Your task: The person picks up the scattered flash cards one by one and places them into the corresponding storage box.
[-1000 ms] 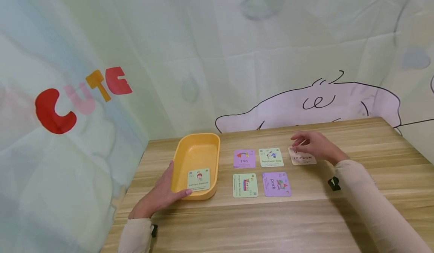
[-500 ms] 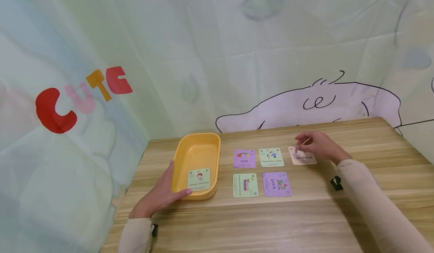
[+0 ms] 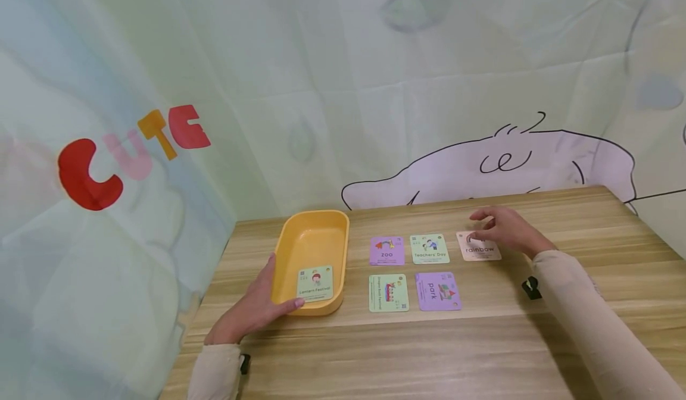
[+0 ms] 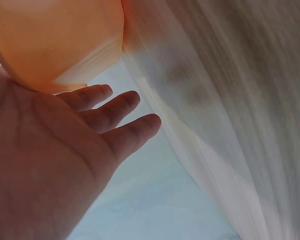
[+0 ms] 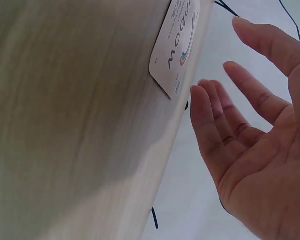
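Observation:
My left hand (image 3: 258, 303) holds the near-left corner of a yellow tray (image 3: 343, 257), thumb over the near rim and fingers along the outer left wall. In the left wrist view several fingertips extend past the tray wall (image 4: 55, 35). A green "Lantern Festival" card (image 3: 315, 282) lies inside the tray. My right hand (image 3: 506, 231) hovers over a pale pink "rainbow" card (image 3: 479, 250), partly hiding its picture. The right wrist view shows a gap between the spread, relaxed fingers and the rainbow card (image 5: 172, 55), which lies flat on the table.
Left of the rainbow card lie a purple "zoo" card (image 3: 386, 251) and a green "Teachers' Day" card (image 3: 429, 249). Nearer are a green "Dragon Boat Festival" card (image 3: 388, 293) and a purple "park" card (image 3: 439, 291). A printed curtain (image 3: 300, 90) hangs behind the wooden table (image 3: 418, 352).
My right hand has drawn slightly right and away from the rainbow card, showing more of its face, and its fingers have parted. The left hand and tray have stayed put.

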The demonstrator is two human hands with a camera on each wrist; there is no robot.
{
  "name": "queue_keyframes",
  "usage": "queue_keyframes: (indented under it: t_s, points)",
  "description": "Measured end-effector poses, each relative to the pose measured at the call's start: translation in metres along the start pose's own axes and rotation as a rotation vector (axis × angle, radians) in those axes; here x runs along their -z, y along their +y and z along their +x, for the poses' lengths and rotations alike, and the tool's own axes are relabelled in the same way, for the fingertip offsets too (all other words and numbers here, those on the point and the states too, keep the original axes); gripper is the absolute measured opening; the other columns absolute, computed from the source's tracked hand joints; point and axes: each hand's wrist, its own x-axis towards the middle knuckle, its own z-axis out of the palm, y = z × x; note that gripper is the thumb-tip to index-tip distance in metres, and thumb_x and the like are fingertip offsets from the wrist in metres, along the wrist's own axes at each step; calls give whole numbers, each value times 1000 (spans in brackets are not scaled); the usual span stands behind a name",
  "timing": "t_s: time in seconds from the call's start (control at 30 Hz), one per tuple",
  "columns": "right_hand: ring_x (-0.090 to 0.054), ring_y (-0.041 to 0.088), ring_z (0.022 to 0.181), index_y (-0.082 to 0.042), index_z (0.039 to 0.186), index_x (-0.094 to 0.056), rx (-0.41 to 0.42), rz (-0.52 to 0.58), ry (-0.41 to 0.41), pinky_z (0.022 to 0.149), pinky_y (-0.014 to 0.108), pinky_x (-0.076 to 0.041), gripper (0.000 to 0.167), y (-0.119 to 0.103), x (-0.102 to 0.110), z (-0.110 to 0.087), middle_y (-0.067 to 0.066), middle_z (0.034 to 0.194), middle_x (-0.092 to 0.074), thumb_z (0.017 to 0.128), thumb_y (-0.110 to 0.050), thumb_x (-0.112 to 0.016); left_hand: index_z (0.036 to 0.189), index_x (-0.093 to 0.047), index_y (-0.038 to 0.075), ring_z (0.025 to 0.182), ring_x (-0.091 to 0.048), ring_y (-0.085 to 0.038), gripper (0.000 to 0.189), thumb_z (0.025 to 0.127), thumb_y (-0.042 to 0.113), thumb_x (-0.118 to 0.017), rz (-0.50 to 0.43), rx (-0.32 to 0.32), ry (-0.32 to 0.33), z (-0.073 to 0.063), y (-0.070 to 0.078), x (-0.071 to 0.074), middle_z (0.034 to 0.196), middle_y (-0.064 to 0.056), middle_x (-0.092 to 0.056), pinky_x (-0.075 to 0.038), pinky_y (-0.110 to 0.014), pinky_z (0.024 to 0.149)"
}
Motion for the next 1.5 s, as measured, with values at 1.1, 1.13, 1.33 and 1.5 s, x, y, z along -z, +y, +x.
queue_keyframes:
  t_s: [1.1, 1.13, 1.33, 1.5]
  points:
    - [-46, 45, 118, 3, 128, -62, -18, -117, -7, 102, 64, -37, 57, 4, -10, 1, 30, 134, -48, 81, -21, -85, 162, -12, 13, 112, -48, -26, 111, 82, 46, -82, -22, -19, 5, 1, 2, -1, 143, -12, -46, -39, -47, 100]
    - [-45, 45, 119, 3, 129, -62, -21, -120, -7, 103, 64, -37, 57, 5, -10, 2, 30, 134, -48, 82, -21, -85, 161, -12, 13, 111, -48, -26, 111, 82, 46, -82, -25, -21, 5, 1, 2, -1, 141, -12, -47, -40, -46, 99]
    - [-44, 47, 122, 3, 130, -61, -34, -142, -21, 104, 65, -36, 59, 6, -10, 3, 31, 137, -46, 82, -23, -85, 159, -17, 15, 105, -50, -27, 106, 82, 43, -84, -50, -48, 2, 3, 3, 0, 131, -11, -51, -42, -43, 94]
    - [-40, 50, 125, 4, 131, -59, -62, -150, -46, 106, 68, -33, 63, 5, -8, 6, 34, 141, -41, 82, -25, -85, 161, -14, 14, 110, -49, -27, 108, 82, 44, -82, -36, -27, 0, 1, 3, 0, 138, -12, -49, -40, -46, 98]
